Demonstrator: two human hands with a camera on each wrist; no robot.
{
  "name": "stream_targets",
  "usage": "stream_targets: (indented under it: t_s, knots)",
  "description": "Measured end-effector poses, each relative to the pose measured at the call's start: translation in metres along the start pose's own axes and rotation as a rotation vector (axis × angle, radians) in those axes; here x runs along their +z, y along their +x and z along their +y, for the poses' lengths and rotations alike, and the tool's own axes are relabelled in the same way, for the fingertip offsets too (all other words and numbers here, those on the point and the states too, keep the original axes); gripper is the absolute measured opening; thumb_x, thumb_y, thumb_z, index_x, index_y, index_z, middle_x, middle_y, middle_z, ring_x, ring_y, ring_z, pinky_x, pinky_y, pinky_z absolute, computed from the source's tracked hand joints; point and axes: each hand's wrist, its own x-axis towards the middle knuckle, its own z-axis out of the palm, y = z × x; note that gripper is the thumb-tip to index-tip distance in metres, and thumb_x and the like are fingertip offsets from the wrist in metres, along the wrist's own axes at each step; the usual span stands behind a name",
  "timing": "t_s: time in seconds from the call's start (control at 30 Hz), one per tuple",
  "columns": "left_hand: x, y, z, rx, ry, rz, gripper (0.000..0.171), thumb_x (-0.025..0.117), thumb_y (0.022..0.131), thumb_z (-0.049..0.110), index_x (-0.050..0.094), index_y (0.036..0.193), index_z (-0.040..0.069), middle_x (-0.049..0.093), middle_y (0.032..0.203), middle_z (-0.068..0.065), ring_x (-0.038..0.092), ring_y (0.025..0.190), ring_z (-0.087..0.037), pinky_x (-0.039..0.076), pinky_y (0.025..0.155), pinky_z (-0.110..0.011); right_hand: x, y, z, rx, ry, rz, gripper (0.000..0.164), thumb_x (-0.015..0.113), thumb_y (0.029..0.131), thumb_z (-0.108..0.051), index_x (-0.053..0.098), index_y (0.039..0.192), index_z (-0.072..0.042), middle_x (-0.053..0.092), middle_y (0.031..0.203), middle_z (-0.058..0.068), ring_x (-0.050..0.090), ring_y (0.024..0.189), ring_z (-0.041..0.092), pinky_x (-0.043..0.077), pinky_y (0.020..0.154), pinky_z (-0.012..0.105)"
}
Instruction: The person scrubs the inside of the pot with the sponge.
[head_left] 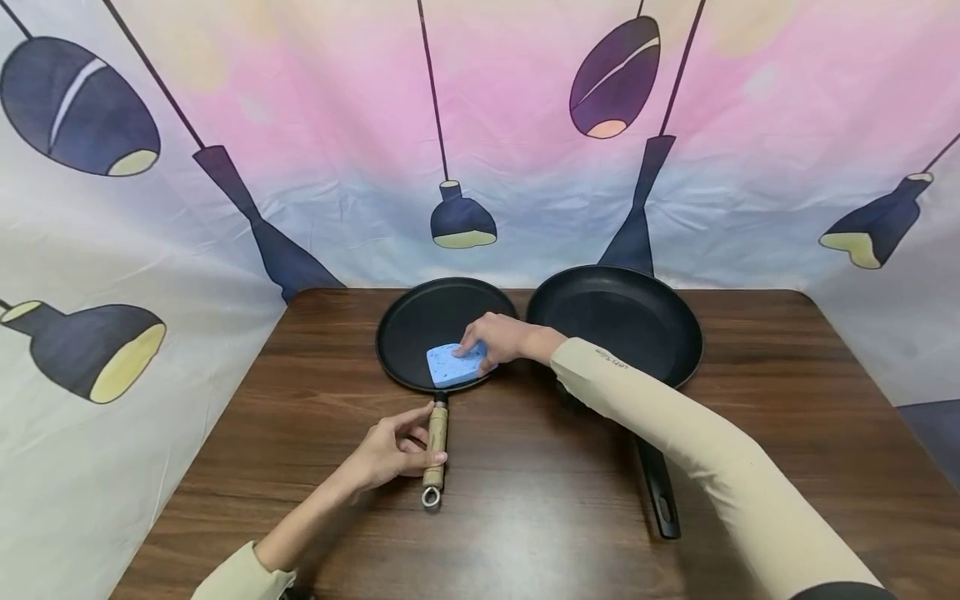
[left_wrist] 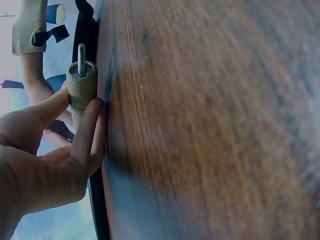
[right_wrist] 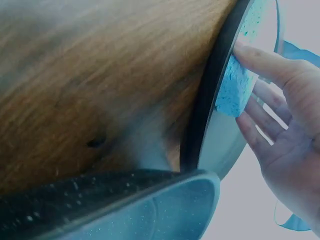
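Note:
A flat black griddle pan [head_left: 408,333] with a low rim lies toward the back of the table, its wooden handle [head_left: 435,446] pointing at me. My left hand [head_left: 386,450] grips that handle between thumb and fingers; the metal hanging ring shows past its end. In my right hand [head_left: 506,337] is a blue speckled sponge [head_left: 450,365], pinched between thumb and fingers over the near right part of the griddle pan. The right wrist view shows the sponge [right_wrist: 234,87] close against the pan's inner surface, thumb on one side and fingers on the other.
A deeper black frying pan [head_left: 600,304] stands right beside the griddle pan, its black handle [head_left: 658,492] reaching toward the front. My right forearm crosses over it. Both pans rest on a brown wooden table [head_left: 300,367], with a lamp-patterned cloth [head_left: 375,208] hanging behind.

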Motion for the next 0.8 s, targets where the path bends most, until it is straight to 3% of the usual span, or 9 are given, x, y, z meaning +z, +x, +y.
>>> stream_targets:
  t_s: [0.17, 0.33, 0.57, 0.8]
  knots:
    - [-0.002, 0.000, 0.001, 0.009, -0.007, -0.004, 0.087, 0.083, 0.087, 0.013, 0.033, 0.156, -0.006, 0.066, 0.105, -0.017, 0.067, 0.078, -0.009, 0.062, 0.067, -0.026, -0.006, 0.007, 0.010, 0.013, 0.030, 0.000, 0.054, 0.082, 0.087, -0.021, 0.065, 0.138, -0.022, 0.062, 0.144, 0.005, 0.054, 0.138, 0.024, 0.051, 0.113, 0.038]
    - [0.000, -0.001, -0.001, -0.007, -0.013, -0.006, 0.088, 0.084, 0.087, 0.015, 0.034, 0.157, -0.004, 0.065, 0.105, -0.016, 0.067, 0.077, -0.007, 0.062, 0.068, -0.025, -0.009, 0.019, 0.026, 0.121, 0.065, 0.049, 0.055, 0.078, 0.091, -0.019, 0.061, 0.143, -0.020, 0.057, 0.149, 0.006, 0.058, 0.132, 0.024, 0.057, 0.103, 0.036]
    - [0.001, -0.002, -0.001, 0.006, -0.006, 0.007, 0.088, 0.084, 0.086, 0.015, 0.035, 0.156, -0.003, 0.065, 0.104, -0.016, 0.067, 0.078, -0.008, 0.062, 0.067, -0.023, -0.014, 0.036, 0.041, 0.275, -0.067, 0.087, 0.057, 0.068, 0.099, -0.021, 0.049, 0.153, -0.019, 0.051, 0.155, 0.004, 0.058, 0.132, 0.022, 0.054, 0.107, 0.035]
    - [0.001, 0.000, 0.000, 0.003, 0.007, 0.010, 0.087, 0.084, 0.087, 0.014, 0.035, 0.156, -0.003, 0.065, 0.105, -0.016, 0.066, 0.078, -0.008, 0.060, 0.066, -0.022, -0.022, 0.038, 0.042, 0.288, -0.093, 0.046, 0.055, 0.072, 0.097, -0.018, 0.054, 0.149, -0.018, 0.059, 0.148, 0.009, 0.066, 0.117, 0.025, 0.057, 0.099, 0.034]
